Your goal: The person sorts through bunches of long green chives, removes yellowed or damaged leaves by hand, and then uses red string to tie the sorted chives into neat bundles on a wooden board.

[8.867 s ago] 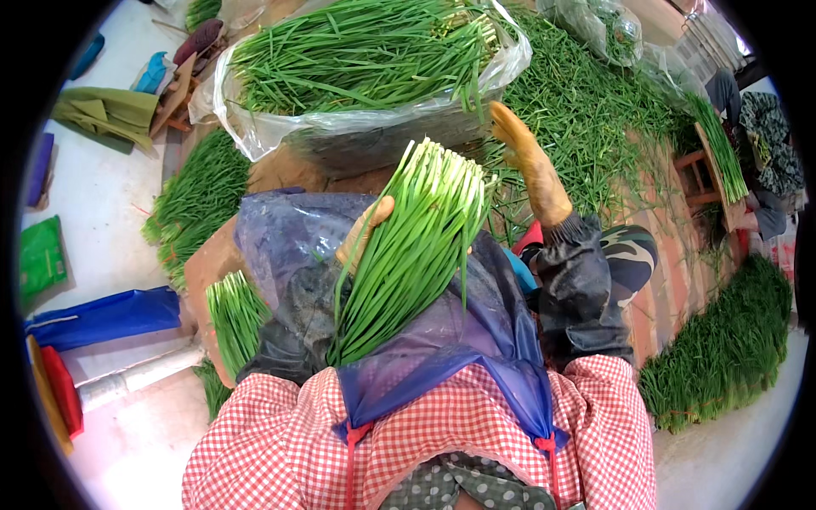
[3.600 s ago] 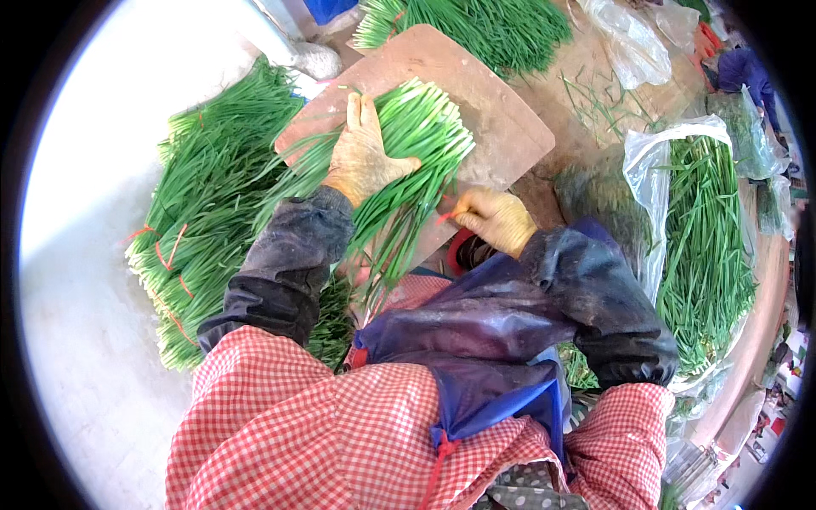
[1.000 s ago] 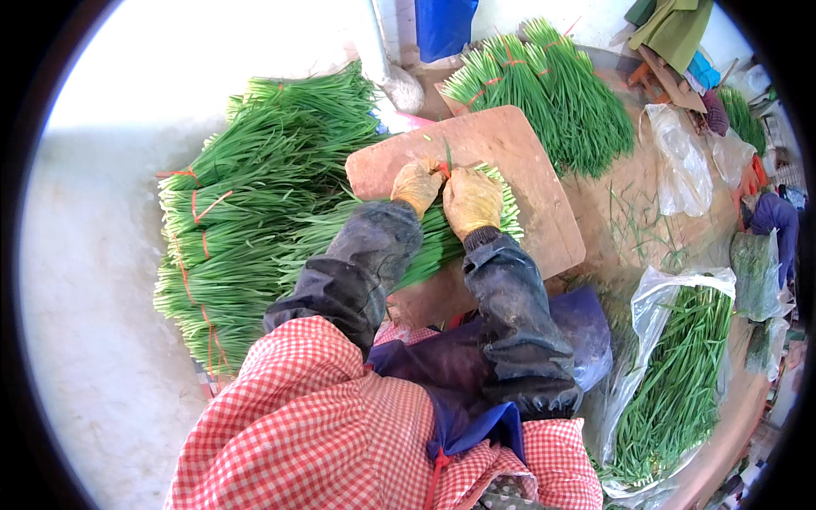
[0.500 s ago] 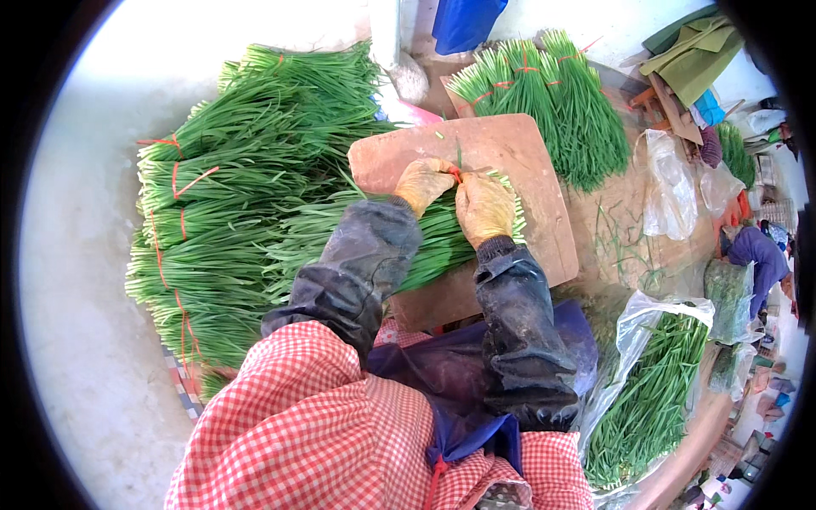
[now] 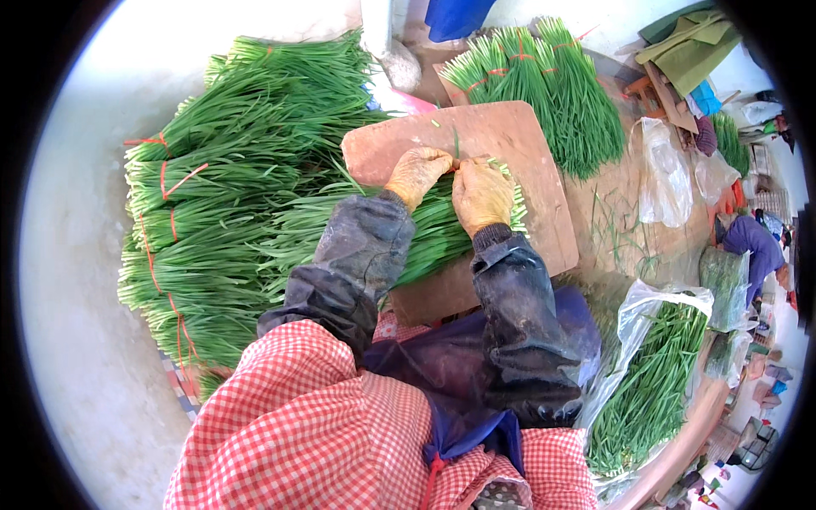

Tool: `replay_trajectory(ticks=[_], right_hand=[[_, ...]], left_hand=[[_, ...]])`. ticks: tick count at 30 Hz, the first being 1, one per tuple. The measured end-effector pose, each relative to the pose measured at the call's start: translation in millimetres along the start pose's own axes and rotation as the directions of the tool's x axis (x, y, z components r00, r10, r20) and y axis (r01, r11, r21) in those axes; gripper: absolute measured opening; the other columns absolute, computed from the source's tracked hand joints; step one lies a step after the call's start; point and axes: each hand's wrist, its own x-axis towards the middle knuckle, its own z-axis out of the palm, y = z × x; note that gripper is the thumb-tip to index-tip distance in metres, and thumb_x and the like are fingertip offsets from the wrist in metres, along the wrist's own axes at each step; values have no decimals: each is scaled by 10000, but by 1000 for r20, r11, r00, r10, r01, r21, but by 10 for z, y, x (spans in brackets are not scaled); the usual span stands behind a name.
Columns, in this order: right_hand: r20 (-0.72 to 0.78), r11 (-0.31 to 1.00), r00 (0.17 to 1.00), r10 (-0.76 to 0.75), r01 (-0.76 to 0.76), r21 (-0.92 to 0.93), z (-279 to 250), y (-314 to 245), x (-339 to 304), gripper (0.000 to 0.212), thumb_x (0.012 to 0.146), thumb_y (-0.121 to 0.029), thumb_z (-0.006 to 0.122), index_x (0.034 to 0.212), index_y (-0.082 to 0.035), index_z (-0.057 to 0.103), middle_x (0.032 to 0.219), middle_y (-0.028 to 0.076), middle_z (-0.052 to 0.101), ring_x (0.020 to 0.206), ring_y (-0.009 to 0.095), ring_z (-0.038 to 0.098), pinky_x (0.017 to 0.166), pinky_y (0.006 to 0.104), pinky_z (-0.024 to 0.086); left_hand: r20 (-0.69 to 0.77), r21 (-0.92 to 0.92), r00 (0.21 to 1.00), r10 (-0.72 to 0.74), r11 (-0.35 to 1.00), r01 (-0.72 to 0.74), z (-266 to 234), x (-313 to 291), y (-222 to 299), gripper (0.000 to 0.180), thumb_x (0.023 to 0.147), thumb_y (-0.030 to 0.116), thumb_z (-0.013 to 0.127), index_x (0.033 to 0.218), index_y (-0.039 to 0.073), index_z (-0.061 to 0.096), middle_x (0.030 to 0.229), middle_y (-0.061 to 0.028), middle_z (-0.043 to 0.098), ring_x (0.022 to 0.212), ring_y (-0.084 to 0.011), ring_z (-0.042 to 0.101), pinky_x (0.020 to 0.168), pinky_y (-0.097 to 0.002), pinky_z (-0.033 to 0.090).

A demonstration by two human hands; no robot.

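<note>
A bunch of green garlic chives (image 5: 438, 242) lies across a brown board (image 5: 544, 204), its pale cut ends toward the right. Both my hands wear yellowish work gloves and meet at the bunch's far side. Between their fingertips a short bit of red tie (image 5: 456, 167) shows. My left hand (image 5: 416, 176) pinches it from the left. Close beside it, my right hand (image 5: 482, 195) is closed over the bunch near the cut ends, fingers at the tie. How the tie is looped is hidden by the gloves.
Several tied chive bundles (image 5: 212, 195) are stacked at the left, red ties hanging. More tied bundles (image 5: 544, 93) stand beyond the board. At the lower right, a clear plastic bag (image 5: 633, 340) holds loose chives. Another plastic bag (image 5: 665, 183) lies to the right, and a person (image 5: 752, 251) is farther off.
My hands stay together at the tie, and less of the red tie shows between them. The whole view has shifted slightly, with things sitting a little higher in it.
</note>
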Motion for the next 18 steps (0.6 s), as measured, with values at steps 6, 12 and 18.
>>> replay_trajectory(ticks=[6,12,18], right_hand=[[47,998,997,65,-64,-23,-53,-51,-1,165,873,-253,568,838,-97,610,882,110,671,865,325,640,788,485,463],[46,996,995,87,-87,8,-36,-12,-26,259,869,-333,606,1029,-131,633,1005,87,671,966,309,622,874,466,438],[19,994,1000,-13,11,112,17,54,-46,314,832,-362,646,1096,-193,664,1072,13,674,1067,271,595,964,442,399]], left_hand=[[-77,736,941,329,656,-169,162,-174,154,216,939,265,567,964,91,692,904,-160,684,837,-324,660,779,-409,516],[-19,870,942,334,471,-149,203,-203,277,207,958,243,528,956,61,629,943,-171,655,912,-376,624,806,-450,494],[157,947,807,570,144,-286,185,-189,230,263,957,288,502,908,67,638,916,-140,661,915,-321,626,895,-451,452]])
